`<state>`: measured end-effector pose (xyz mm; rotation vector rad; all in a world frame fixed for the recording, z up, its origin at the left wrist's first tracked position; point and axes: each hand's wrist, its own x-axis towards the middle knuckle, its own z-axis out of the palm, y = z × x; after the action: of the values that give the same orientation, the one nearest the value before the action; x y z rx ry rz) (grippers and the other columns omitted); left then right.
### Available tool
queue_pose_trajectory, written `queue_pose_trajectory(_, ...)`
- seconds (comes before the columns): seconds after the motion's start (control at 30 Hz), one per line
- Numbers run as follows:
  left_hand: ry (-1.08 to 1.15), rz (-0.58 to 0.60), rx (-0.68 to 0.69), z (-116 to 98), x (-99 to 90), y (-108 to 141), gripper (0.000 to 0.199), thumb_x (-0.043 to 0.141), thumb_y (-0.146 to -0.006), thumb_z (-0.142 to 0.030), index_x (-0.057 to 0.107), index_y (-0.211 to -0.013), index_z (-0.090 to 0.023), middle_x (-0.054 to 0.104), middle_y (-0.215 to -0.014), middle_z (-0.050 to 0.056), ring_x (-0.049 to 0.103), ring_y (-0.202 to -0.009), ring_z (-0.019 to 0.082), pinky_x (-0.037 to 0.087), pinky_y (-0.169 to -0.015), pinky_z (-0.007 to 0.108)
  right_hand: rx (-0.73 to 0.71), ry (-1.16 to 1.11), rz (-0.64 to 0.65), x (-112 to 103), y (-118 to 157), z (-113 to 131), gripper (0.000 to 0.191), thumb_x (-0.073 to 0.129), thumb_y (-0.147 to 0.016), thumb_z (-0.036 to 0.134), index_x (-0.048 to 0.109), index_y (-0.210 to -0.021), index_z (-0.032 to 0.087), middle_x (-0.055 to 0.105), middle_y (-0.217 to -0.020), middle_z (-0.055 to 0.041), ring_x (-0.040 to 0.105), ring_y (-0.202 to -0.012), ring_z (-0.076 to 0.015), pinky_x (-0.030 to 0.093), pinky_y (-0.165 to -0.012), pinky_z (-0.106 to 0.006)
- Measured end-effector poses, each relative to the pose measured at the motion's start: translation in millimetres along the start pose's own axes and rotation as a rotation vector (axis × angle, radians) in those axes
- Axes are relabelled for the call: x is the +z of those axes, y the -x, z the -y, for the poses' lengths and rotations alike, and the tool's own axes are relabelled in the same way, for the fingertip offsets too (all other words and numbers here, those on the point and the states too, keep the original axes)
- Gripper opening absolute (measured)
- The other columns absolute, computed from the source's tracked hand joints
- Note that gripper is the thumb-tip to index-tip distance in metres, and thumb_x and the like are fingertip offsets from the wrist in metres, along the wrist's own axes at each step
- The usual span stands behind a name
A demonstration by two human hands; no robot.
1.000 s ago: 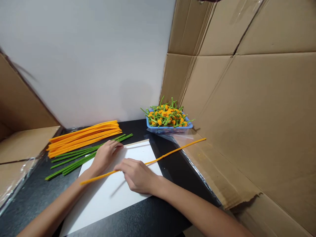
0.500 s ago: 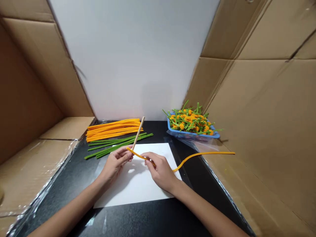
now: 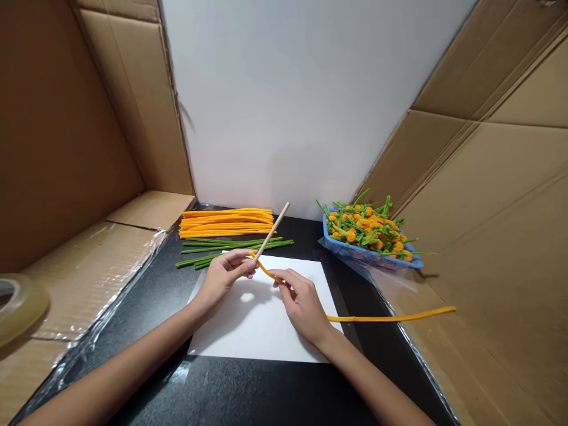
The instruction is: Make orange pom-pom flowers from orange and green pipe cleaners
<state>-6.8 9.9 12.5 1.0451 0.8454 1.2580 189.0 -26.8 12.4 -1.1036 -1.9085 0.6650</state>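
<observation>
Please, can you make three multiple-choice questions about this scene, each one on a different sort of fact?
1. Where is the blue basket?
A) On the white paper
B) Right of the paper
C) Left of the paper

2. What colour is the pipe cleaner running out from the right hand?
A) Green
B) White
C) Orange

3. What is the left hand doing with the wooden stick?
A) Holding it tilted upward
B) Leaving it flat on the paper
C) Pressing it into the basket

1 B: the basket sits beyond the paper's right side.
2 C: its whole visible length is orange.
3 A: the stick rises at a slant from the fingers.

2 slim bare forearms point(image 3: 110, 370) narrow to smooth wrists, ending in a long-fingered left hand point(image 3: 224, 278) and right hand point(image 3: 302, 302).
</observation>
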Motion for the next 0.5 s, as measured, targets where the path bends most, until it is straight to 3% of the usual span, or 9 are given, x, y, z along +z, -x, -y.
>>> queue_pose_trajectory(0.2,-0.164,-0.032,0.068,-7.7,-3.1,-1.9,0.029,0.082,-0.070,-0.035,0.078,-0.091,-0.016,0.075,-0.082,0.006,0.061,-0.066,0.013,0.051,-0.064,0.024,0.009,-0.003,-0.010,-2.7,0.7,-1.1,0.036,0.043,-0.091,0.007,0.067,-0.113,0.021,0.068,-0.097,-0.0054,0.064,-0.084,-0.0170,0.049,-0.071,-0.028)
queue_pose_trajectory(0.37,-0.262,-0.083,0.132,-4.5,-2.7,-0.7,0.030,0.079,-0.072,-0.039,0.078,-0.090,-0.015,0.076,-0.079,0.007,0.063,-0.066,0.015,0.051,-0.062,0.025,0.011,0.070,-0.013,-4.9,2.2,1.5,0.029,0.049,-0.091,0.011,0.067,-0.112,0.021,0.067,-0.088,-0.0038,0.059,-0.070,-0.0153,0.045,-0.061,-0.026)
queue_pose_trajectory(0.5,-0.469,-0.116,0.224,3.4,-3.7,2.1,0.027,0.072,-0.080,-0.039,0.077,-0.091,-0.015,0.077,-0.086,0.008,0.066,-0.069,0.017,0.052,-0.064,0.027,-0.076,0.160,0.018,-3.3,6.4,0.8,0.022,0.054,-0.092,0.015,0.067,-0.110,0.020,0.067,-0.089,-0.0048,0.062,-0.078,-0.0175,0.048,-0.070,-0.028)
